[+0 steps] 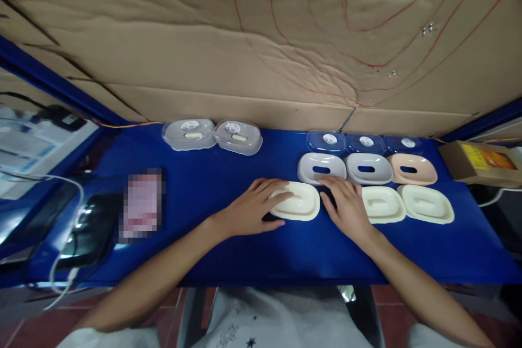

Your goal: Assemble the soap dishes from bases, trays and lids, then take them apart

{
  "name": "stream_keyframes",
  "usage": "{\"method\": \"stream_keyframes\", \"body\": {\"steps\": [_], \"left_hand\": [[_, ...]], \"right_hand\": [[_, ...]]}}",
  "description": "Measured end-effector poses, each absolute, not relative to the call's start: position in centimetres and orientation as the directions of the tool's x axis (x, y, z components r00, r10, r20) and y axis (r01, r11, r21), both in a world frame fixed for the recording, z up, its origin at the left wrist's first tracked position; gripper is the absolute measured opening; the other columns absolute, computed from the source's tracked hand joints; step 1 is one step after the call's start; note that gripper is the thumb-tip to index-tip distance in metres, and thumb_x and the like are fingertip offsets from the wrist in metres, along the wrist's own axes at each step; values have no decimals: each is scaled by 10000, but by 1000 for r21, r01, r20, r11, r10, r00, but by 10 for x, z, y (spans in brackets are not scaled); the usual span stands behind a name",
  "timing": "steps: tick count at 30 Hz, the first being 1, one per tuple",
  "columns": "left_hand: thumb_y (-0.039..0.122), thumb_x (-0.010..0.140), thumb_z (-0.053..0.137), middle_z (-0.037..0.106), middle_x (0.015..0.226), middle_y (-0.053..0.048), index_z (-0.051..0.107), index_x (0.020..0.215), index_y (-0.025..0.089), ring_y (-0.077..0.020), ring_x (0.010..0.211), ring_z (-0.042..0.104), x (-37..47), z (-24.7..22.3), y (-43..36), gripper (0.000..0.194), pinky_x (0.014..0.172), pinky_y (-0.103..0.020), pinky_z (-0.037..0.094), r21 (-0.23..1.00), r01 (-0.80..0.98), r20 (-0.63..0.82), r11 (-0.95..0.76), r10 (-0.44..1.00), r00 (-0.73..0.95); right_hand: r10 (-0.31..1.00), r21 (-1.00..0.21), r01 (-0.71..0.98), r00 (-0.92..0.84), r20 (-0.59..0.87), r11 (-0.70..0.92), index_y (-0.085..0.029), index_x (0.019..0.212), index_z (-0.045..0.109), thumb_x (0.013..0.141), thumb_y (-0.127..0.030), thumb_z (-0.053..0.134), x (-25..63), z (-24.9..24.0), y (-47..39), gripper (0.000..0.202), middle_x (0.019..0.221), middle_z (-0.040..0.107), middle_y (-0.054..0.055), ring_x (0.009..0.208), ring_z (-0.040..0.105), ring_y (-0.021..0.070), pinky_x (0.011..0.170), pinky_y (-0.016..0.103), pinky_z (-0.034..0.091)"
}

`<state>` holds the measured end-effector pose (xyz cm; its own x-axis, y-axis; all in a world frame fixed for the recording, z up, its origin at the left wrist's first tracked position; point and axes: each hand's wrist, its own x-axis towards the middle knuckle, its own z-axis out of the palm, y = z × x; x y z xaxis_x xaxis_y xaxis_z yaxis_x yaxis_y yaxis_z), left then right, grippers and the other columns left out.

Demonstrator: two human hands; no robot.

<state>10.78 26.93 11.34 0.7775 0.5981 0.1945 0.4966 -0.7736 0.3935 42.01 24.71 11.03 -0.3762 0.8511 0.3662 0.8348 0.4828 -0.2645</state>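
Over the left end of a cream soap dish base [305,201] lies my left hand [255,206], its fingers spread and its thumb apart in front. My right hand [346,209] is between that base and a second cream base [385,204], partly covering the second one. Its fingers are stretched out, with the tips at the near edge of a grey slotted insert [312,166]. Another grey insert [369,159], a peach insert [424,168] and a third cream base [428,205] continue the rows to the right.
Behind the inserts sit clear lids [326,141] with round stickers. Two lidded soap dishes [190,138] stand at the back left. On the left are a blurred pink item [141,204] and a black device [89,228] with a white cable. A cardboard box [460,163] stands right.
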Motion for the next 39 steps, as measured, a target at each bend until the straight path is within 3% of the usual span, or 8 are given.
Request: {"method": "stream_keyframes", "body": {"steps": [4,8,11,16,28,39], "left_hand": [[378,981,766,539,1622,-150,440,1625,284,-355,1495,512,106,114,269,728,1221,-549,452,431,513,169,-742,625,762],[373,945,820,467,1663,-176,322,1685,290,-381,1510,488,107,110,269,896,1234,-577,452,469,556,167,-686,687,707],[392,902,871,420,1681,-187,206,1723,320,-401,1542,449,110,103,269,1060,1249,-608,444,531,570,191,-628,743,641],[388,850,924,372,1692,-193,59,1738,366,-409,1557,431,122,93,263,1240,1249,-625,456,604,508,263,-613,756,599],[598,901,820,498,1607,-221,370,1667,268,-421,1449,538,123,93,265,948,1174,-613,485,523,524,244,-672,707,663],[512,978,768,456,1646,-212,399,1665,280,-410,1496,486,122,99,265,814,1190,-589,455,524,506,217,-685,682,699]], "right_hand": [[822,-274,829,-331,464,488,-255,1306,665,1078,-154,535,424,113,249,281,1200,803,79,1141,720,296,947,446,444],[795,-381,763,-274,540,522,-272,1205,696,1066,-159,587,426,118,247,210,1154,810,77,1087,740,284,925,443,475],[758,-420,656,-393,520,628,-279,1217,695,1058,-139,607,420,120,240,229,1162,814,70,1084,745,255,919,424,477],[629,-363,514,-632,452,777,-249,1275,695,1072,-116,578,403,118,226,269,1206,825,70,1096,756,210,995,406,440],[538,-256,476,-702,466,842,-277,1385,686,1079,-123,551,401,117,225,368,1288,814,47,1144,750,199,980,389,533],[594,-372,471,-708,382,800,-238,1319,684,1051,-106,624,398,120,224,304,1280,807,52,1146,745,204,997,395,538]]}}
